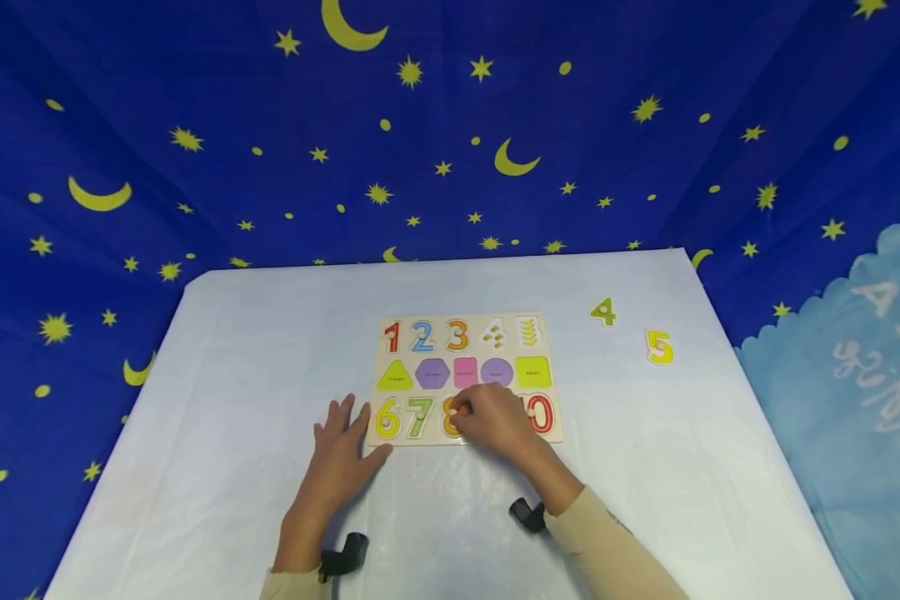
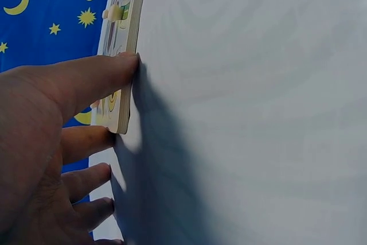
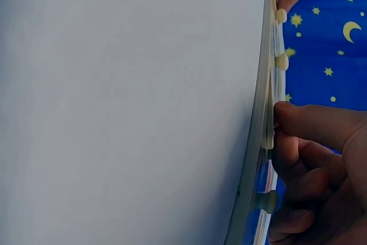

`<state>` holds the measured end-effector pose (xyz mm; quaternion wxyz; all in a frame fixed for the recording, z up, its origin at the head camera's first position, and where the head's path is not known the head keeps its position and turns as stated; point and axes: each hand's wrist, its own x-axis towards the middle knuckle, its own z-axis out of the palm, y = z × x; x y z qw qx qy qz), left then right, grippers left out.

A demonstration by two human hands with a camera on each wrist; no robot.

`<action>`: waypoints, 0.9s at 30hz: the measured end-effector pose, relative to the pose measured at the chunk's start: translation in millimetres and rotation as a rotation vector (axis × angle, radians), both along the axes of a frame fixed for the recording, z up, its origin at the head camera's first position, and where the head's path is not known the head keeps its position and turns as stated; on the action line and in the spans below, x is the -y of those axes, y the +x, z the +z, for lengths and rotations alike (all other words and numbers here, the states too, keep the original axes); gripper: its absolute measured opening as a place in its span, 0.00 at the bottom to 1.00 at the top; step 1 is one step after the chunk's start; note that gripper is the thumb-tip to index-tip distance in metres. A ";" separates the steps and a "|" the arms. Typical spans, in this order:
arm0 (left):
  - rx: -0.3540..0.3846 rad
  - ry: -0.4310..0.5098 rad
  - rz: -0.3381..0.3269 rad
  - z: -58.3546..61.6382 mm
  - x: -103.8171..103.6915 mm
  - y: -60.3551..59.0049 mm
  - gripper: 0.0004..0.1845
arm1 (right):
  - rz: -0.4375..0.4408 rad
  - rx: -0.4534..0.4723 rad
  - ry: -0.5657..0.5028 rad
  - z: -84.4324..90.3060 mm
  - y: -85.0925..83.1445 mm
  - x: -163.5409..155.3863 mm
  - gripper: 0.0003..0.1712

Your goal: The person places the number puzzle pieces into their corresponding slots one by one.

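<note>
On a white-covered table [image 1: 232,350] backed by dark blue cloth printed with yellow moons and stars, a wooden number-and-shape puzzle board [image 1: 468,377] lies flat near the middle, slightly toward the near edge. A person's left hand [image 1: 342,454] rests flat on the table at the board's near left corner, fingers straight and spread, holding nothing; the left wrist view shows the thumb [image 2: 97,78] pressed against the board's edge. The right hand [image 1: 495,419] lies over the near row of the board, its fingers curled down onto the orange number 8 piece [image 1: 450,417], and appears to pinch it near its small peg; the right wrist view shows fingertips [image 3: 287,116] against the board's top face, though the exact grip is partly hidden. To the left of that hand sit a yellow 6 [image 1: 387,418] and a green 7 [image 1: 419,417] in their slots, and to its right a red 0 [image 1: 542,414]. The far row holds a red 1, a blue 2 and an orange 3, followed by two open recesses. The middle row carries a yellow triangle, a purple hexagon, a pink rectangle, a purple circle and a yellow-green square. Two loose pieces lie well apart from the board on the right: a green 4 [image 1: 603,312] farther away and a yellow 5 [image 1: 659,347] nearer and farther right.
</note>
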<state>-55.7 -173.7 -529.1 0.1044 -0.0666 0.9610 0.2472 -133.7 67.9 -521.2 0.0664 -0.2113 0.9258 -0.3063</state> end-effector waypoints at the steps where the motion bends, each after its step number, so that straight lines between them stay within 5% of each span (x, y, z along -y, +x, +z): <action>1: 0.001 0.001 0.001 0.3 -0.1 0.1 0.44 | -0.006 -0.007 0.007 -0.1 0.1 0.5 0.03; 21: -0.012 0.002 -0.003 -1.4 0.1 0.0 0.44 | -0.020 -0.054 0.045 -2.6 3.3 0.4 0.03; 27: -0.008 0.000 -0.003 0.7 0.2 0.0 0.43 | -0.023 -0.035 -0.044 -2.5 -1.2 -13.8 0.12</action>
